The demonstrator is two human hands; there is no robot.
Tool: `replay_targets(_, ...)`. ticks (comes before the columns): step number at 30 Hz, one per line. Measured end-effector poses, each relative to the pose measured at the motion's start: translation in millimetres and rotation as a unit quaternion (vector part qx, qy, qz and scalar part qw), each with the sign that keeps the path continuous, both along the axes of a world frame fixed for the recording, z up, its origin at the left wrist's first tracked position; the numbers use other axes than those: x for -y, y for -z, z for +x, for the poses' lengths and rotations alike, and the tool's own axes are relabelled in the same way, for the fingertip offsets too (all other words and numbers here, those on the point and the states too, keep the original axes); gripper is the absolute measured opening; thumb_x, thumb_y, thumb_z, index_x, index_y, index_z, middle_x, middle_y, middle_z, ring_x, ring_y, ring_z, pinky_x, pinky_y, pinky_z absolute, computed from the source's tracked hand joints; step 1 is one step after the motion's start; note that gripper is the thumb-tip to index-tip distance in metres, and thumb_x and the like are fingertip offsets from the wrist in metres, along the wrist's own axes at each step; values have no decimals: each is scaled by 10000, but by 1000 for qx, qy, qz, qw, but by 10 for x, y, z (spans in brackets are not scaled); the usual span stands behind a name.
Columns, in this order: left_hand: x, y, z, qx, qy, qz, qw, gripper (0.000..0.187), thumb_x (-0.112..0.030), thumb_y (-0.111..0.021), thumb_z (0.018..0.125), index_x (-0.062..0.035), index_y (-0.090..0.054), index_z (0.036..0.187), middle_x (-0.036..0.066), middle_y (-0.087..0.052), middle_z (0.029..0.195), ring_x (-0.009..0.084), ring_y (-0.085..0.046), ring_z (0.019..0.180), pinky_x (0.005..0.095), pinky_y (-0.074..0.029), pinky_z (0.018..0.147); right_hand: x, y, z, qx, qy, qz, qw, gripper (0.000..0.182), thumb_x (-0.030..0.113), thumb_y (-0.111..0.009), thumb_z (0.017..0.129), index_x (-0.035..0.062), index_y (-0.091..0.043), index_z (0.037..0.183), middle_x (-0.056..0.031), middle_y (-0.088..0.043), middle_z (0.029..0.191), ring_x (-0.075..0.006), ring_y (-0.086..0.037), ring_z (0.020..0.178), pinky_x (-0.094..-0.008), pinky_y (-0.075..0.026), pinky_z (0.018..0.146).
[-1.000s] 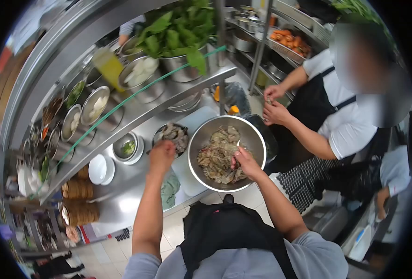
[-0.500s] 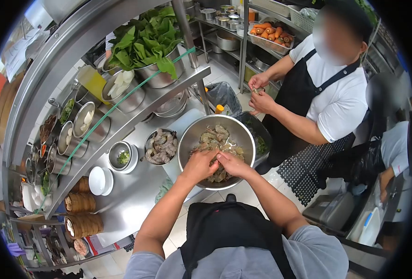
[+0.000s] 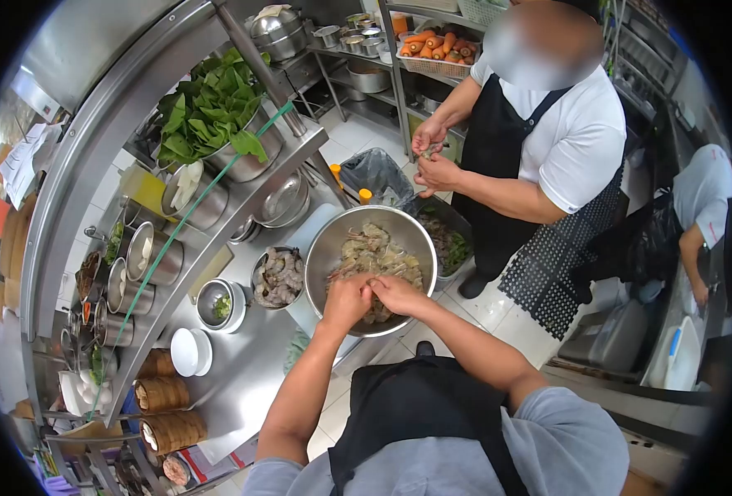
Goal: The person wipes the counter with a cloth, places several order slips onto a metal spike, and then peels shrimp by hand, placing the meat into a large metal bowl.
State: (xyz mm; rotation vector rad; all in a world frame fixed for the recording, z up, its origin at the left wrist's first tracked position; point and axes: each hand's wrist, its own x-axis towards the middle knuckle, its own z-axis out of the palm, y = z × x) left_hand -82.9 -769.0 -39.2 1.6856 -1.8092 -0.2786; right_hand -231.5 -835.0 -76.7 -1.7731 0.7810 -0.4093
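A wide steel bowl [image 3: 314, 241] at the centre holds a heap of raw shrimp [image 3: 374, 248]. Over the bowl's near part, my left hand [image 3: 348, 299] and my right hand [image 3: 397, 295] meet at the fingertips, both closed in a pinch. Whatever sits between the fingers is too small and hidden to name. Left of the bowl stands a smaller steel container [image 3: 260, 299] with greyish shrimp [image 3: 280, 277] in it.
A co-worker [image 3: 539, 140] stands at the upper right, hands together. Another person [image 3: 701, 198] is at the far right. A shelf [image 3: 242, 198] with leafy greens [image 3: 209, 112] overhangs the counter [image 3: 254, 364]. White bowls [image 3: 190, 352] and steamers [image 3: 171, 430] are at the left.
The view has shifted, so the co-worker and shelf appear further left. My hands stay together over the bowl, with the fingers drawn in closer.
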Motion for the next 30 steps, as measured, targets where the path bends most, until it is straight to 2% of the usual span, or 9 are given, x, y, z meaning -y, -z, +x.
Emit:
replay_targets(5,-68,-196,-79,-70,-36,77,994,249,-80,-627,811,-13,-716,1034,228,-682,793,361,-682,675,405,-544,642,-3,-4,-24,-1,60,10,998,384,326,-533,902,-7,-673,1030,-260,-678,918,-427,-653,876,-476,-495,790)
replay_targets(11,-59,-7,-64,-27,-48,60,997,244,-59,-609,779,-20,-714,996,236,-687,863,410,-673,798,458,-543,733,-57,-45,-27,-7,74,22,997,362,323,-544,872,15,-703,979,-270,-667,849,-420,-659,828,-467,-505,761)
replay_targets(14,-45,79,-35,-17,-26,-8,999,242,-49,-617,778,-17,-720,994,231,-673,781,368,-671,668,413,-532,628,-101,-35,-2,27,111,-24,993,364,340,-556,866,22,-714,942,-257,-665,789,-406,-668,768,-457,-511,730)
replay_targets(17,-61,41,-35,-30,-30,47,998,277,-19,-590,777,-25,-719,1022,241,-682,853,402,-677,789,449,-545,722,-121,-101,-24,21,119,36,992,374,368,-579,854,26,-722,900,-243,-657,736,-388,-670,703,-450,-515,689)
replay_targets(20,-70,62,32,-52,-38,81,995,294,-10,-589,796,-17,-714,1062,211,-688,786,317,-696,706,408,-545,685,-113,24,3,43,149,10,988,406,400,-610,856,11,-725,875,-206,-646,663,-311,-663,619,-422,-510,633)
replay_targets(22,-91,101,61,-197,-53,162,966,286,-20,-571,878,-23,-696,1135,119,-692,749,181,-663,636,335,-538,624,-66,52,-24,33,151,67,986,434,413,-618,865,-8,-722,859,-178,-652,652,-271,-652,609,-404,-508,618)
replay_targets(25,-103,74,34,-357,-72,192,911,263,-25,-534,958,-36,-677,1177,35,-667,770,93,-612,621,260,-519,576,39,401,37,53,158,141,976,465,438,-630,882,-15,-722,835,-112,-654,643,-196,-615,585,-364,-486,567)
replay_targets(27,-95,130,35,-397,-71,191,895,258,-13,-527,965,-33,-648,1192,38,-671,816,88,-604,618,241,-516,565,53,323,45,84,163,159,970,467,449,-633,890,-4,-726,827,-74,-650,644,-159,-590,571,-341,-467,530)
replay_targets(30,-104,366,7,-485,-72,183,852,238,6,-519,969,-34,-598,1189,42,-670,860,89,-596,620,225,-510,547,48,-26,-20,89,135,328,931,419,448,-622,905,44,-735,906,-27,-632,678,-130,-545,540,-304,-424,490)
